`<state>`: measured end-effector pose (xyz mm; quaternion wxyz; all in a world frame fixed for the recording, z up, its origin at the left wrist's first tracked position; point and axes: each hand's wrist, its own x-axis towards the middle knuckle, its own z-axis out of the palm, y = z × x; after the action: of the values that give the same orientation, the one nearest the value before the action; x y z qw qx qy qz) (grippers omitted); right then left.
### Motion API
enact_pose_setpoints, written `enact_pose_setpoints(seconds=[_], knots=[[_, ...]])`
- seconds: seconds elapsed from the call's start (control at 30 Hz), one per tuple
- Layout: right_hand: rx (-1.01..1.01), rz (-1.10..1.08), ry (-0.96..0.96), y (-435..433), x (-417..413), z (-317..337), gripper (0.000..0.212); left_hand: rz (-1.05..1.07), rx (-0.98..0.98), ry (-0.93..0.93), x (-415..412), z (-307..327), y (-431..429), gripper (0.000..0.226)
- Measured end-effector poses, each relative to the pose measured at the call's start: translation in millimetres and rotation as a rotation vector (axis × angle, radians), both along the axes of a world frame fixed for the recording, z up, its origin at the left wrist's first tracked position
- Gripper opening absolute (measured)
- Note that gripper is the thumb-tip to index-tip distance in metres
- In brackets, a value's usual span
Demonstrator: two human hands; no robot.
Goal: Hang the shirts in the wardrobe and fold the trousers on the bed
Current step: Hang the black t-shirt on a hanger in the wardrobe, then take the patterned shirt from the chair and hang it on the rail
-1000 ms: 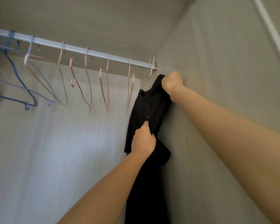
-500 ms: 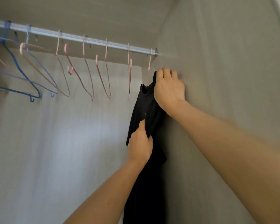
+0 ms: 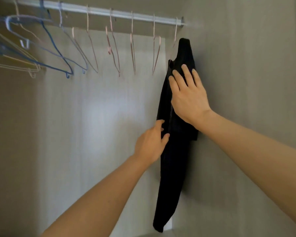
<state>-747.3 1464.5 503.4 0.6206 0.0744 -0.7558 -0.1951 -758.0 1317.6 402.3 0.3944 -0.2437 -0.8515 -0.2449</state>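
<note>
**A:** What does the near hand do?

**B:** The left hand pinches the left edge of the black shirt between the thumb and the curled fingers, about halfway down the cloth.

**A:** And the other hand?

**B:** The right hand is a little farther and higher. Its fingers are straight and slightly spread, and it lies flat on the upper part of the shirt.

**A:** Where is the shirt itself?

**B:** It hangs long and narrow on a pink hanger. This is the last one at the right end of the rail, close beside the right side wall of the wardrobe.

**A:** What else is on the rail?

**B:** To the left there are empty pink hangers, and at the far left blue hangers.
</note>
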Motion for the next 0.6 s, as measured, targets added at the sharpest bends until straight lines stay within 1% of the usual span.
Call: enact_pose_setpoints(seconds=[0.13,0.27,0.43,0.6], knots=[[0.047,0.077,-0.065,-25.0,34.1,-42.8,0.055,0.119,0.017,-0.02,46.6,-23.0,-43.1,0.043],[0.063,0.197,-0.102,-61.4,60.7,-86.3,0.046,0.232,0.043,-0.016,96.9,-48.3,-86.7,0.037],[0.073,0.393,-0.191,-125.9,93.7,-143.7,0.044,0.404,-0.043,0.024,165.7,-89.6,-150.9,0.033],[0.072,0.651,-0.313,-203.1,136.4,-206.8,0.043,0.562,-0.088,0.046,241.9,-133.8,-215.0,0.029]])
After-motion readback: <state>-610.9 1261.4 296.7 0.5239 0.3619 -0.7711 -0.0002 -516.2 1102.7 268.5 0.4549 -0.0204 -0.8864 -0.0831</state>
